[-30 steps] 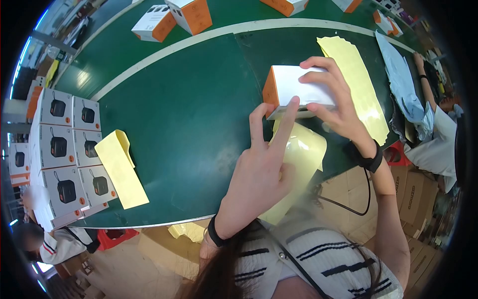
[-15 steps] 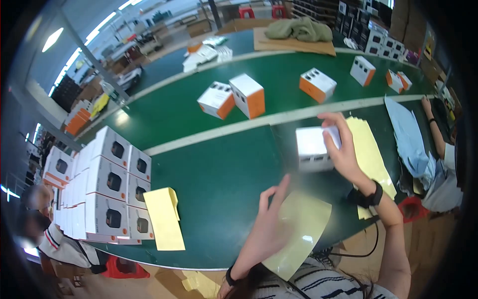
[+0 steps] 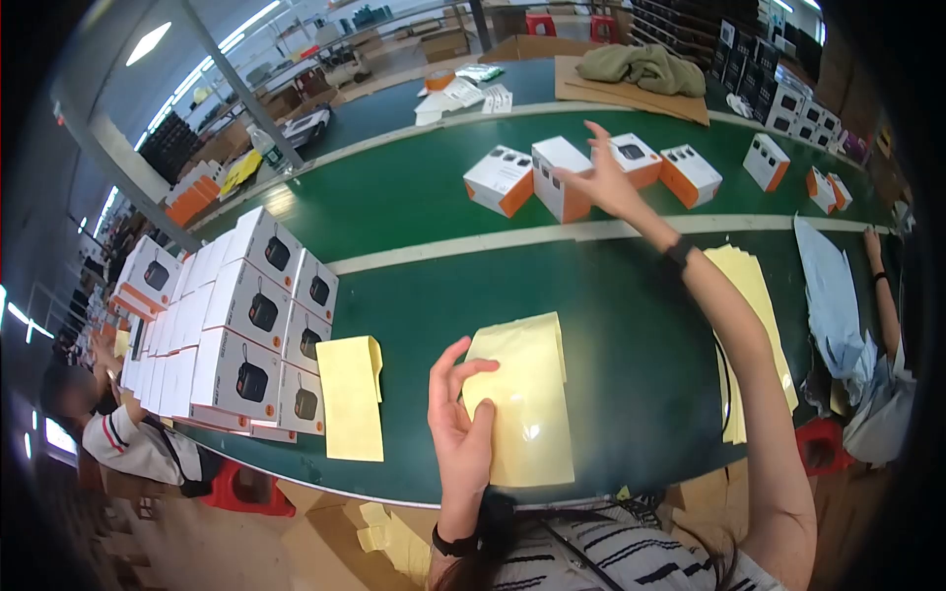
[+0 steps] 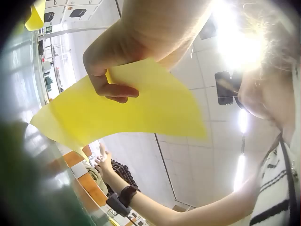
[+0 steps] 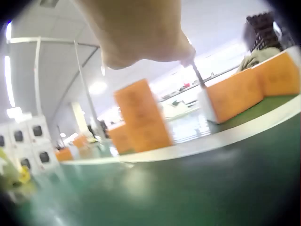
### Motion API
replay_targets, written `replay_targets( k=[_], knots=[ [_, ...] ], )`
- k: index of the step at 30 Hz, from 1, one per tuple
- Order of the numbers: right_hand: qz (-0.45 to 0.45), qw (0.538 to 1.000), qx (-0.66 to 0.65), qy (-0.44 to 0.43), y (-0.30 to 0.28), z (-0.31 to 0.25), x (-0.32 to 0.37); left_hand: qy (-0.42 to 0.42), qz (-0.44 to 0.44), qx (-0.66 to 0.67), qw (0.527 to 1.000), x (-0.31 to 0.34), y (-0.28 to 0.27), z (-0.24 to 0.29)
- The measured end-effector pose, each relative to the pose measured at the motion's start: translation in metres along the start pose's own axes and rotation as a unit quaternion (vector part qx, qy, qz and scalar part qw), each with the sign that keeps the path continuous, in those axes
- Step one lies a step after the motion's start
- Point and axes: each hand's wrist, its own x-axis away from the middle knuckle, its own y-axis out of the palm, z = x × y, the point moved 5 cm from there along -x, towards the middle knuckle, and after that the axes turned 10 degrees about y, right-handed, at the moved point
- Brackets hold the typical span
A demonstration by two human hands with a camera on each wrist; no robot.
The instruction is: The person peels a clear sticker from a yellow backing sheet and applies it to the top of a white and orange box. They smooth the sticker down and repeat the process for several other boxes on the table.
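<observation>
In the head view my left hand (image 3: 458, 433) pinches a glossy, folded yellow sheet (image 3: 532, 404) by its left side, thumb in front. The left wrist view has the fingers curled over the edge of that yellow sheet (image 4: 136, 108), which is lifted up. My right hand (image 3: 606, 182) reaches to the back strip of the table with its fingers spread, holding nothing. Just beyond it stands a white box with an orange side (image 3: 638, 158); a taller white-and-orange box (image 3: 562, 175) is at its left. From the right wrist, an orange box face (image 5: 143, 117) shows below the hand (image 5: 141, 37).
Stacked boxes (image 3: 236, 335) fill the left side, a folded yellow sheet (image 3: 352, 404) beside them. A pile of yellow sheets (image 3: 754, 335) lies at the right, then blue plastic bags (image 3: 828, 286). Several more boxes (image 3: 766, 163) line the back strip. Other people are at both sides.
My right hand carried a white-and-orange box to the back strip and let it go among the others. My left hand, first at the box's front, now holds the yellow sheet. The head view has tilted up.
</observation>
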Motion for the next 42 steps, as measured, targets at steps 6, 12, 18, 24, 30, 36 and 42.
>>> replay_targets(
  k=[6,12,18,24,30,36,42],
  knots=[
    [0.027,0.984,0.095,-0.147,-0.005,-0.008,0.024,0.031,-0.039,-0.03,0.998,0.012,0.015,0.019],
    [-0.241,0.968,-0.028,-0.065,-0.055,-0.072,0.172,0.001,-0.271,-0.118,0.955,0.023,0.039,0.025],
    [-0.266,0.957,-0.006,-0.113,-0.064,-0.071,0.227,-0.138,-0.39,-0.068,0.908,0.056,0.071,0.008],
    [-0.139,0.983,-0.06,-0.105,-0.061,-0.108,0.259,-0.175,-0.394,0.051,0.901,0.06,0.106,0.005],
    [-0.093,0.991,-0.022,-0.091,-0.05,-0.117,0.275,-0.173,-0.387,0.116,0.898,0.063,0.117,0.001],
    [-0.003,0.995,0.089,-0.05,-0.084,-0.104,0.272,-0.183,-0.398,0.12,0.891,0.067,0.111,0.0],
    [-0.161,0.985,-0.054,0.035,-0.072,-0.114,0.299,-0.178,-0.364,0.061,0.912,0.061,0.101,-0.008]
  ],
)
